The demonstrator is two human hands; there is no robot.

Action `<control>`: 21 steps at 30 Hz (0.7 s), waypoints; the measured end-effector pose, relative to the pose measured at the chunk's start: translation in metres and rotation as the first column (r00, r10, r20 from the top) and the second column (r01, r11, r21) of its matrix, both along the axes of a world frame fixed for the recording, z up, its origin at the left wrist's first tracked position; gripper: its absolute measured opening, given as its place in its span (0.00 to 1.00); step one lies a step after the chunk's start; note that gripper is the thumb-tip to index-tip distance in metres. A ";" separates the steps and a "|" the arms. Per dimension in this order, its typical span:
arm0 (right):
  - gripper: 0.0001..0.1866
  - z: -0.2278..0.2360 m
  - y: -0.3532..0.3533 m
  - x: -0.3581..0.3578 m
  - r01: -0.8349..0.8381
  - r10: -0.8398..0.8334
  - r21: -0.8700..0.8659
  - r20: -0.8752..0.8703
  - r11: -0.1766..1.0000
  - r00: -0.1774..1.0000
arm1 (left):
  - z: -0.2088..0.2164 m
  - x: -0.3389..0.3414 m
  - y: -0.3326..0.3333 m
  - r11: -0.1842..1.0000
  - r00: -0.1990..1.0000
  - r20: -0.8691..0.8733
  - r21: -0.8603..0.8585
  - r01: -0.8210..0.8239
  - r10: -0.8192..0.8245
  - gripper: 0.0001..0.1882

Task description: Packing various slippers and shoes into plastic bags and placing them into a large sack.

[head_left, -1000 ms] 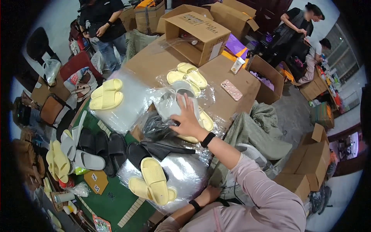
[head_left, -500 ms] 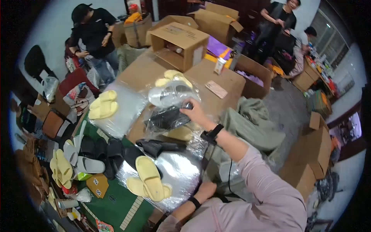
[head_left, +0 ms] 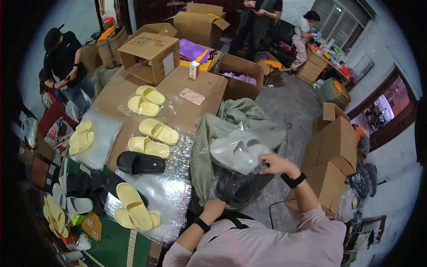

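Observation:
My right hand (head_left: 279, 164) pinches the edge of a clear plastic bag holding white slippers (head_left: 238, 151), above the opening of a grey-green cloth sack (head_left: 202, 153). Dark slippers in clear plastic (head_left: 235, 187) are just below the white pair, partly covered by it. My left hand (head_left: 215, 209) is closed at the sack's near rim, gripping the cloth. On the table to the left are yellow slippers (head_left: 159, 131), a single black slipper (head_left: 140, 163) and a crossed yellow pair (head_left: 133, 207) on a stack of clear plastic bags (head_left: 173, 196).
A phone (head_left: 192, 96), a small white carton (head_left: 194, 70) and an open cardboard box (head_left: 149, 51) stand or lie toward the table's far end. More cardboard boxes (head_left: 331, 151) line the right. One person (head_left: 66, 66) stands at far left; two others are at the back.
My right hand has carried the bagged white and black slippers rightward from the table to the sack. Yellow slippers behind them are uncovered. The view has turned right.

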State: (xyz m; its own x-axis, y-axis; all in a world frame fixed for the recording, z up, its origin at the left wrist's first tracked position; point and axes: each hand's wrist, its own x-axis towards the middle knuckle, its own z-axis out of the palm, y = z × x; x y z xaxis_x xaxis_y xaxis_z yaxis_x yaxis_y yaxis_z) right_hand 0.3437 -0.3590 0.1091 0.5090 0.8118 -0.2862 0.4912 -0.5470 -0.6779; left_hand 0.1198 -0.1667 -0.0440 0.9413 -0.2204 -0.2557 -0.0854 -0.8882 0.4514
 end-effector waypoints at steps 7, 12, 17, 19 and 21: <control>0.16 -0.062 0.015 -0.036 -0.273 0.292 0.188 -0.082 0.944 0.953 | 0.029 -0.007 -0.020 0.970 0.966 -0.099 0.028 0.241 -0.237 0.06; 0.21 -0.178 0.016 -0.007 -0.166 0.176 0.060 -0.239 0.984 0.955 | 0.038 -0.007 -0.018 0.977 0.979 -0.085 0.087 0.193 -0.186 0.04; 0.27 -0.170 0.048 -0.002 -0.471 0.264 -0.299 -0.534 0.830 0.804 | 0.034 -0.016 -0.029 0.982 0.980 0.073 0.046 0.182 -0.185 0.03; 0.29 -0.198 0.054 -0.017 -0.566 0.441 -0.206 -0.442 0.798 0.781 | 0.036 -0.012 -0.036 0.982 0.976 0.118 0.054 0.178 -0.184 0.03; 0.22 -0.218 0.066 -0.037 -0.616 0.461 -0.311 -0.448 0.724 0.766 | 0.041 -0.014 -0.034 0.988 0.981 0.115 0.038 0.151 -0.154 0.03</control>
